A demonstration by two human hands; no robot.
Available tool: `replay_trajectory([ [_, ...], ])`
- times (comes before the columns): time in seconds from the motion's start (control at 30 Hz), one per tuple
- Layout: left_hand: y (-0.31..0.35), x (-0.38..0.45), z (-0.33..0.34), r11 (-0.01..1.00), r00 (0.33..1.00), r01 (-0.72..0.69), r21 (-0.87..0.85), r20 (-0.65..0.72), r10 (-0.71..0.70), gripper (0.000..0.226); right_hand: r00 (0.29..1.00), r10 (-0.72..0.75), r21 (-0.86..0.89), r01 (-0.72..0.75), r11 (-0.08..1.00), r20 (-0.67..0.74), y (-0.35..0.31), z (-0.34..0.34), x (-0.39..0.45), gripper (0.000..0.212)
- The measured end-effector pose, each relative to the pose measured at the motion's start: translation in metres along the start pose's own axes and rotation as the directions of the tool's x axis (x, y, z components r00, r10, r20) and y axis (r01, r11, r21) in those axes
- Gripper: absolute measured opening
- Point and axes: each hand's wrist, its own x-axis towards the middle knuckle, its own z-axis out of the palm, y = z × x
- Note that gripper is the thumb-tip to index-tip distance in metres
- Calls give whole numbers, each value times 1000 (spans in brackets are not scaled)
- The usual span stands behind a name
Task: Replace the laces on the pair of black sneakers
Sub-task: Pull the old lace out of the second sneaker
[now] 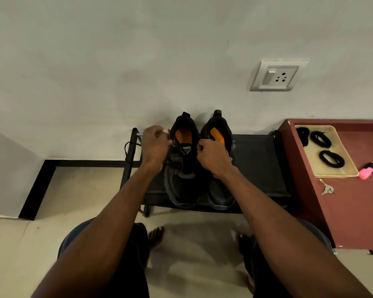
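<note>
Two black sneakers with orange insoles stand side by side on a low black rack (256,160), toes toward me. Over the left sneaker (182,186), my left hand (155,147) pinches a black lace (128,151) that loops out to the left past the rack's end. My right hand (211,157) has its fingers curled at the same shoe's right eyelets, pinching the lace there. The right sneaker (221,192) is partly hidden behind my right hand. Coiled black laces (331,159) lie in a tan tray (340,174) on the red cabinet at the right.
The red cabinet (353,203) stands right of the rack, with a pink object (367,171) and keys (327,188) on it. A wall with a socket plate (276,75) is directly behind the rack. My bare feet (155,235) rest on the tiled floor below.
</note>
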Motion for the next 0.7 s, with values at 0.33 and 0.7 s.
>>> replay_trajectory([
  [0.33, -11, 6, -1, 840, 930, -289, 460, -74, 360, 37, 1000, -3, 1, 3, 1000, 4, 0, 2, 0, 12],
  [0.7, -31, 0, 12, 421, 771, -586, 692, 636, 26, 30, 1000, 1, -5, -1, 1000, 0, -2, 3, 2, 9],
])
